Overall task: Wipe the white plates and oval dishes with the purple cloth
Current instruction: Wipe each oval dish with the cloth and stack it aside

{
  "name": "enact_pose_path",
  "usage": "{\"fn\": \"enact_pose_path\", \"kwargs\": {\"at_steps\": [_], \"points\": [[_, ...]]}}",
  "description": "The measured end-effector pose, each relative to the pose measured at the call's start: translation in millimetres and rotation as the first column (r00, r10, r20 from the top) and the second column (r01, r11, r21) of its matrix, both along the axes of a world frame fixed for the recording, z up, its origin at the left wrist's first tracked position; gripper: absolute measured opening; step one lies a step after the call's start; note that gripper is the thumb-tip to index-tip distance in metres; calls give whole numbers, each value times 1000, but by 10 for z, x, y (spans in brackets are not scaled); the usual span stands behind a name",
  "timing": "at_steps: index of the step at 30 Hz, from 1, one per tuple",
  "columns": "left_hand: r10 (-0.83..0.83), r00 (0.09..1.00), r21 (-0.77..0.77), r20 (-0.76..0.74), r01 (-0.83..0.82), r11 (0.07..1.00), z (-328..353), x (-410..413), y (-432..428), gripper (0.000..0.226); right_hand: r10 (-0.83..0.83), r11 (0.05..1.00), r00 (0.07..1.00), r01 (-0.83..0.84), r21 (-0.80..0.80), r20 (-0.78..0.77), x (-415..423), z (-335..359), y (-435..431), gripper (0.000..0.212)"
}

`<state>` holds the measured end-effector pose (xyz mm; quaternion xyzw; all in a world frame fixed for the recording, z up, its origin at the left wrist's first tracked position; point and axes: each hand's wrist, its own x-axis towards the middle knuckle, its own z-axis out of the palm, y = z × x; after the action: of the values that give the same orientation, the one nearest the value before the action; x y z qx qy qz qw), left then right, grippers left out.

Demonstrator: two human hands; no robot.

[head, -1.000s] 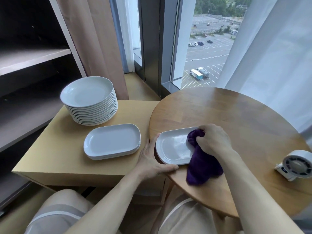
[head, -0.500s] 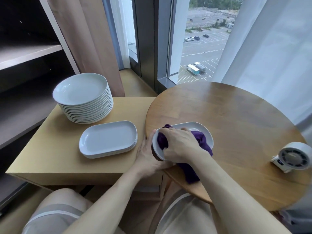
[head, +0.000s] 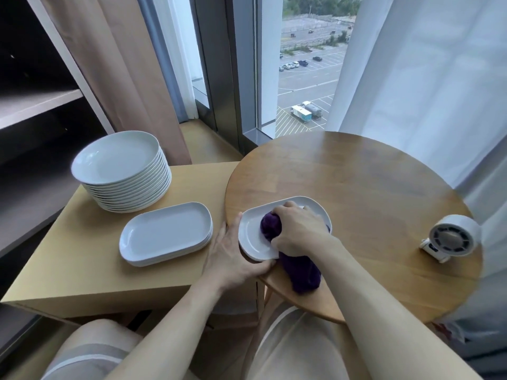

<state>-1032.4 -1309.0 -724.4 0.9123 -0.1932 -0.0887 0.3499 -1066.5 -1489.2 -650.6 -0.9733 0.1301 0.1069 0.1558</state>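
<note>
The white oval ceramic dish (head: 253,238) lies at the near-left edge of the round wooden worktop (head: 356,187); a hard stroke that way could slide it off. The right hand (head: 299,229), knuckles up, clenches the bunched purple cloth (head: 301,272) and presses it into the dish. The left hand (head: 233,259) cups the dish's outer rim, thumb along its near edge.

The oval dish (head: 251,237) and stacked plates (head: 118,159) look like smooth, glossy white ceramic. The purple cloth (head: 301,272) is soft, matt and fuzzy; the round table (head: 356,182) is sheened wood with visible grain, the side table (head: 76,270) smooth matt board
</note>
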Motion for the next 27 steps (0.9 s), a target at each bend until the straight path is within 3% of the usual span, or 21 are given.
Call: {"fn": "enact_pose_path", "kwargs": {"at_steps": [8,14,21,23,27], "points": [[-16,999,17,46,15,1000,181,-65,-101,97,-100,991,991,92,94,85,-14,19,-19,30],[-31,999,174,44,23,984,239,-60,-126,122,-134,978,984,112,178,118,-38,62,-76,43],[-107,991,296,80,79,952,201,-55,-92,136,-166,972,973,134,195,160,-14,80,-133,25],[-177,978,333,110,131,934,152,-33,-42,128,-171,970,970,135,200,172,-7,80,-147,24],[-319,914,310,251,236,921,64,-40,61,92,-164,972,970,127,200,180,5,78,-150,23]]}}
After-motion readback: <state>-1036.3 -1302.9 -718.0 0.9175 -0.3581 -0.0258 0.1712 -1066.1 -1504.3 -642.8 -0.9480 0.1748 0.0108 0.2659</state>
